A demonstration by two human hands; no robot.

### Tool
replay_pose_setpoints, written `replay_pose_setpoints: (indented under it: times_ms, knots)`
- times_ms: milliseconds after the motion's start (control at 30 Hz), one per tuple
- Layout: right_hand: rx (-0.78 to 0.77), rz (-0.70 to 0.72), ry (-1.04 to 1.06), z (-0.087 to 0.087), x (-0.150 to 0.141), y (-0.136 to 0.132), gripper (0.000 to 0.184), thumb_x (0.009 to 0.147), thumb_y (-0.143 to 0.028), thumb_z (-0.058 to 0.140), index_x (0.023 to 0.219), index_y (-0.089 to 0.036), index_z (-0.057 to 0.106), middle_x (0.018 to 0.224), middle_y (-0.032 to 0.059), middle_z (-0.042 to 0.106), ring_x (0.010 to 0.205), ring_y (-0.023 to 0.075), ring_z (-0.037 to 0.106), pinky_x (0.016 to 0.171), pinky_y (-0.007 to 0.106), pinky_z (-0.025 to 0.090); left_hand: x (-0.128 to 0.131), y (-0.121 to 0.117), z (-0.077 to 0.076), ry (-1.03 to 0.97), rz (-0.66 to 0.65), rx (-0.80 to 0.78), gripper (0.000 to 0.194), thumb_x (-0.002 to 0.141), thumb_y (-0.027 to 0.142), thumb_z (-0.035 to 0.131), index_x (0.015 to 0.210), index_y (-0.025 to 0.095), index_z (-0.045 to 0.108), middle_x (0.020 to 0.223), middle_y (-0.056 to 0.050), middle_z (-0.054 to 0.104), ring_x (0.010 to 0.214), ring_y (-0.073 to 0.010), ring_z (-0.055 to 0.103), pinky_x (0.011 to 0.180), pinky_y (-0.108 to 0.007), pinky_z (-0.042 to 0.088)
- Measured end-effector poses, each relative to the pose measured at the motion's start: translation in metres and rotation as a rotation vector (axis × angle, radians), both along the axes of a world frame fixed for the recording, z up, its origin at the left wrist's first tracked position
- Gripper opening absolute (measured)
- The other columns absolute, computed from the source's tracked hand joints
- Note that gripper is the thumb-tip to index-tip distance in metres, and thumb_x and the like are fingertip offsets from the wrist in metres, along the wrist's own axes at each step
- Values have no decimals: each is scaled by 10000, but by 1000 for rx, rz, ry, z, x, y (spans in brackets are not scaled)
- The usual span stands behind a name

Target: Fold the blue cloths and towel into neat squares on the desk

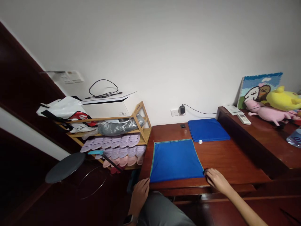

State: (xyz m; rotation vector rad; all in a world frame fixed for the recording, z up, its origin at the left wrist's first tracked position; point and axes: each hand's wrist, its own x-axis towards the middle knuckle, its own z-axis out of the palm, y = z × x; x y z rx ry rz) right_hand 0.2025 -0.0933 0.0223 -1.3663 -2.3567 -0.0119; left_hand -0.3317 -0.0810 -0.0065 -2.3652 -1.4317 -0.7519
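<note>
A blue cloth (175,161) with thin green edging lies spread flat on the brown wooden desk (237,160). My left hand (141,188) is at the cloth's near left corner, its fingers closed together on that corner. At the near right corner, the bent fingers of my right hand (214,178) are pinched on the cloth's edge. The fingertips of both hands are partly hidden. Behind the cloth, to the right, rests a folded blue cloth (208,130) with a small white tag (200,142) at its near edge.
To the left stands a wooden rack (147,131) with several slippers (115,141) and a white printer (105,108) on top. A round stool (66,167) is further left. On the raised right surface are plush toys (268,111), a remote control (244,119) and a bottle (295,138).
</note>
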Motion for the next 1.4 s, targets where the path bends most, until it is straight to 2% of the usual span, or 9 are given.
replay_pose_setpoints:
  times_ms: [133, 300, 467, 633, 733, 833, 967, 1100, 1400]
  knots:
    - [-43, -95, 66, 7, -15, 4, 333, 1017, -244, 425, 1146, -222, 731, 1224, 115, 727, 1138, 258, 661, 1018, 419, 506, 12, 5, 14, -35, 39, -51, 399, 957, 155, 474, 1188, 276, 777, 1253, -67, 773, 1139, -252, 721, 1023, -449, 582]
    - [-184, -286, 95, 13, -107, 37, 538, 1071, -378, 306, 1492, -196, 587, 1582, 101, 537, 1477, 281, 460, 1242, 465, 320, 102, 36, 46, -37, -1, -216, 425, 1022, 232, 428, 1332, 275, 717, 1426, -73, 683, 1319, -268, 626, 1133, -480, 510]
    - [-307, -351, 18, -11, -159, 48, 632, 1069, -463, 296, 1639, -197, 360, 1704, 78, 313, 1596, 295, 235, 1292, 531, 156, 159, 50, 34, 64, 37, -323, 507, 1051, 431, 484, 1544, 320, 516, 1632, -72, 481, 1505, -315, 437, 1216, -570, 382]
    - [-267, -440, -1, -42, -92, 34, 708, 1056, -581, 284, 1647, -195, 334, 1710, 98, 286, 1586, 281, 270, 1290, 517, 179, 111, 29, 3, 64, 137, -313, 644, 1029, 588, 489, 1615, 335, 395, 1696, -92, 365, 1541, -330, 375, 1226, -568, 353]
    - [-266, -486, -2, -43, -66, 34, 710, 1060, -561, 265, 1629, -151, 377, 1687, 121, 342, 1578, 301, 290, 1286, 534, 188, 86, 18, -1, 61, 177, -290, 630, 1036, 570, 476, 1600, 293, 433, 1666, -117, 418, 1517, -327, 420, 1208, -553, 389]
    - [-228, -452, 39, -26, -91, 47, 697, 1068, -527, 248, 1620, -127, 395, 1686, 128, 336, 1581, 307, 281, 1290, 528, 181, 97, 26, 10, 45, 170, -245, 519, 1069, 464, 418, 1525, 253, 548, 1595, -121, 524, 1479, -310, 478, 1210, -541, 395]
    - [-263, -323, 73, 2, -168, 73, 664, 1074, -436, 220, 1636, -106, 345, 1697, 118, 304, 1595, 283, 241, 1297, 485, 171, 152, 59, 26, 26, 84, -247, 493, 1083, 360, 357, 1513, 233, 561, 1597, -110, 523, 1503, -283, 446, 1239, -524, 365]
    - [-363, -306, 51, -1, -202, 85, 656, 1058, -394, 240, 1644, -110, 318, 1702, 118, 282, 1604, 274, 210, 1299, 493, 144, 172, 80, 15, 47, 75, -346, 511, 1074, 422, 392, 1563, 312, 495, 1653, -74, 448, 1528, -295, 405, 1231, -544, 365]
    - [-303, -596, 17, -42, -123, 87, 717, 1054, -452, 227, 1637, -42, 305, 1709, 161, 260, 1600, 290, 224, 1304, 496, 122, 67, 70, -18, 28, 302, -293, 603, 1070, 485, 362, 1597, 202, 438, 1651, -139, 433, 1520, -319, 415, 1208, -536, 391]
